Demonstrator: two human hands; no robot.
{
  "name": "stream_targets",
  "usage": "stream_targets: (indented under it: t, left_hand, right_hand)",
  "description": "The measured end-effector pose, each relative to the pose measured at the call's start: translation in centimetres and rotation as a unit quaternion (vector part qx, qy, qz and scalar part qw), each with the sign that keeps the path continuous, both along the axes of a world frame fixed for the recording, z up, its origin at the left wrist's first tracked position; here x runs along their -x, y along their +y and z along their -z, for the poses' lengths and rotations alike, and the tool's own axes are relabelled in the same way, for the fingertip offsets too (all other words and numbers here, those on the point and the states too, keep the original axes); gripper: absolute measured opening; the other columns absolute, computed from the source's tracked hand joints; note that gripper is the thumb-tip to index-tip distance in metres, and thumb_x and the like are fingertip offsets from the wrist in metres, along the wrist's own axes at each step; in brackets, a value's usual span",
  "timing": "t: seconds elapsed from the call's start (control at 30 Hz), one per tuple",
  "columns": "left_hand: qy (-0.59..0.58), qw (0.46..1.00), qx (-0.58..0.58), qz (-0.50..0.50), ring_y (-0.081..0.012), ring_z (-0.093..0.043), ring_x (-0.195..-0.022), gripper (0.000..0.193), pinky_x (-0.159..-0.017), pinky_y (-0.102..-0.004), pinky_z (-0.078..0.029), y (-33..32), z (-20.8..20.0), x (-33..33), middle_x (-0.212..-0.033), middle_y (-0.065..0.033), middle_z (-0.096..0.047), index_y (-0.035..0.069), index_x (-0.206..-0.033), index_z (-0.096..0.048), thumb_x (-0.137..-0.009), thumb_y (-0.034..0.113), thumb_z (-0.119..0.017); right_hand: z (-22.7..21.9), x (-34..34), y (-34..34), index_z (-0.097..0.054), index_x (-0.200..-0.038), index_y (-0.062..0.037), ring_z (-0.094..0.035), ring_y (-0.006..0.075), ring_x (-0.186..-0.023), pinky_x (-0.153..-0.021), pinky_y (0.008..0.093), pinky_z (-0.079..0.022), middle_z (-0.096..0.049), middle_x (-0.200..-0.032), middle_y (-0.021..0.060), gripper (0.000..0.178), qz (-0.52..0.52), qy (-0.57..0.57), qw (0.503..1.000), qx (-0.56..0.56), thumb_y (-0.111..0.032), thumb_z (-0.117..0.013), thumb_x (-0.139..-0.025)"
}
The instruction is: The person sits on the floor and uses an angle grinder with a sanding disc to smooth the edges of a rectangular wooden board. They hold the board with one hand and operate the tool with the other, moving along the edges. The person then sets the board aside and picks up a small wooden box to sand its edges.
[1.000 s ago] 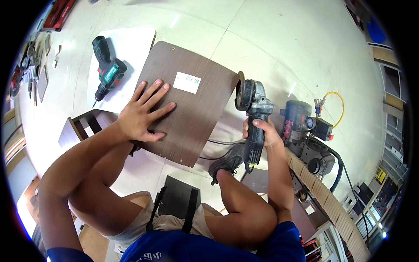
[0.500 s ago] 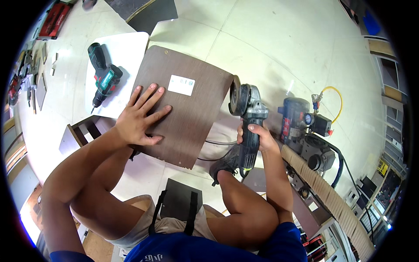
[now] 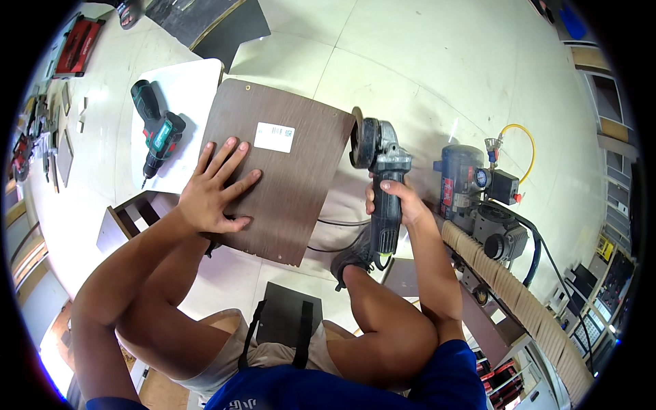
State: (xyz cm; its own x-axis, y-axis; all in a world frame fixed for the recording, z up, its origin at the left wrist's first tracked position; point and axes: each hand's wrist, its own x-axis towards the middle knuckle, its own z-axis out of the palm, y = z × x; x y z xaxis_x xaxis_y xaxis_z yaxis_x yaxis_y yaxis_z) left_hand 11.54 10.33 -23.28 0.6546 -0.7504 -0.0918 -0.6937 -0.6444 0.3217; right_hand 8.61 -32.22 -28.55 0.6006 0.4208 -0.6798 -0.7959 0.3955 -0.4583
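Note:
A dark brown wooden board (image 3: 290, 181) with a white label lies in front of me, raised above the floor. My left hand (image 3: 215, 188) rests flat on its left part, fingers spread. My right hand (image 3: 396, 201) grips the handle of a grey and black angle grinder (image 3: 379, 171). The grinder's disc (image 3: 357, 137) sits right at the board's right edge, near its upper corner.
A green cordless drill (image 3: 157, 133) lies on a white panel (image 3: 184, 85) to the left. A compressor (image 3: 478, 198) with a ribbed hose (image 3: 509, 294) stands to the right. Dark boards (image 3: 205, 20) lie at the top. A black stool (image 3: 287, 321) stands between my knees, and cables run under the board.
The grinder has stayed at the board's right edge in my right hand. My left hand has kept its place on the board. The view has shifted slightly.

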Motion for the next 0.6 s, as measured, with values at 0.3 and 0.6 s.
stream_targets:
  t: [0.3, 0.6]
  left_hand:
    - [0.005, 1.0, 0.0, -0.003, -0.0409, -0.022, -0.152, 0.086, -0.122, -0.0603, -0.01, 0.0, -0.4, -0.2, -0.162, -0.0217, -0.029, 0.021, -0.144, -0.056, -0.069, 0.06, -0.068]
    - [0.012, 1.0, -0.008, -0.006, -0.04, -0.022, -0.152, 0.085, -0.122, -0.0596, -0.009, 0.1, -0.3, -0.3, -0.162, -0.0211, -0.029, 0.023, -0.145, -0.056, -0.069, 0.06, -0.069]
  right_hand:
    - [0.0, -0.9, -1.7, -0.052, -0.121, -0.0009, -0.068, 0.0279, -0.073, -0.068, 0.041, -0.057, -0.065, -0.087, 0.0144, 0.053, -0.055, -0.024, 0.998, -0.008, -0.027, -0.072, -0.08]
    - [-1.1, -3.3, -2.6, -0.056, -0.112, 0.0007, -0.067, 0.0271, -0.067, -0.065, 0.0421, -0.057, -0.066, -0.084, 0.0157, 0.049, -0.083, -0.039, 0.995, 0.041, -0.025, -0.075, -0.075]
